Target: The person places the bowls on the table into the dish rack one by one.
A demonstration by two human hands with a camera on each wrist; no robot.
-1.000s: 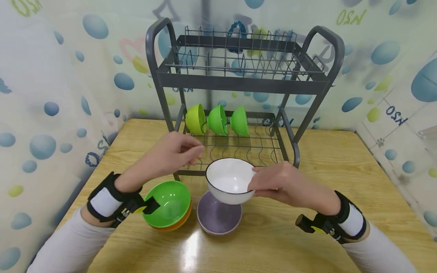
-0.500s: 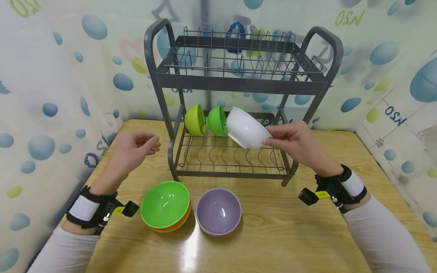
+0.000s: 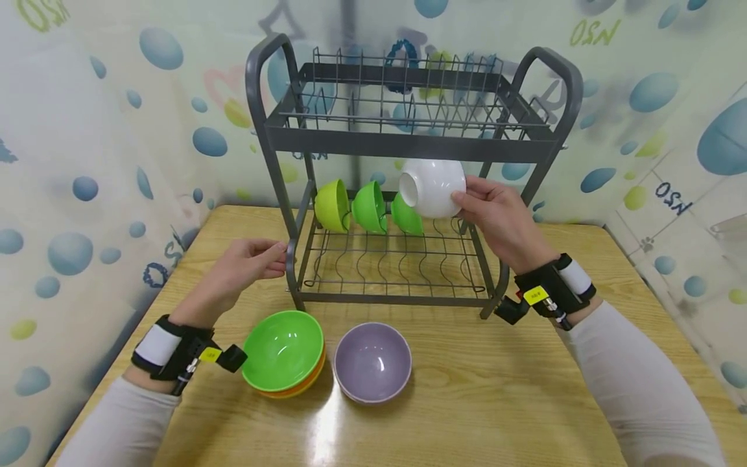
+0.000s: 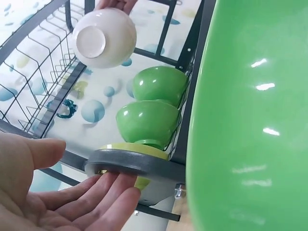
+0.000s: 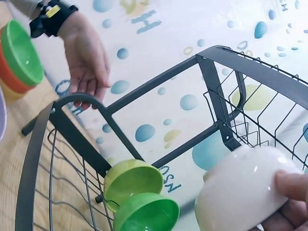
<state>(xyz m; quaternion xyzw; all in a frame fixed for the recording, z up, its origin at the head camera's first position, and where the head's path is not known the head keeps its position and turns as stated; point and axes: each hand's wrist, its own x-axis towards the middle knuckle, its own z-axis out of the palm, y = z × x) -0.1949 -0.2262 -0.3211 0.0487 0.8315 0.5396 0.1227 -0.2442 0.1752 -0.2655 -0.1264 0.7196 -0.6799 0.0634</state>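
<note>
A white bowl (image 3: 439, 188), tipped on its side with its foot to the left, is pinched at the rim between the thumb and fingers of my right hand (image 3: 496, 217). It hangs over the rack's lower tier, partly in front of the third green bowl (image 3: 405, 216). My left hand (image 3: 248, 263) is at the left side of the dark grey dish rack (image 3: 397, 299). In the left wrist view its fairly straight fingers (image 4: 103, 199) touch the side rail, with the thumb apart. To the left on that tier stand a yellow-green bowl (image 3: 331, 206) and another green bowl (image 3: 369, 207).
On the wooden table (image 3: 496, 395), a green bowl (image 3: 283, 350) sits on an orange bowl (image 3: 303, 387) in front of the rack. A purple bowl (image 3: 373, 362) stands to its right. The rack's upper wire tier (image 3: 403, 123) spans above the right hand.
The white bowl has gone from above the purple bowl up and back to the rack, turning onto its side. My left hand drew away leftward, then came to the rack's side rail.
</note>
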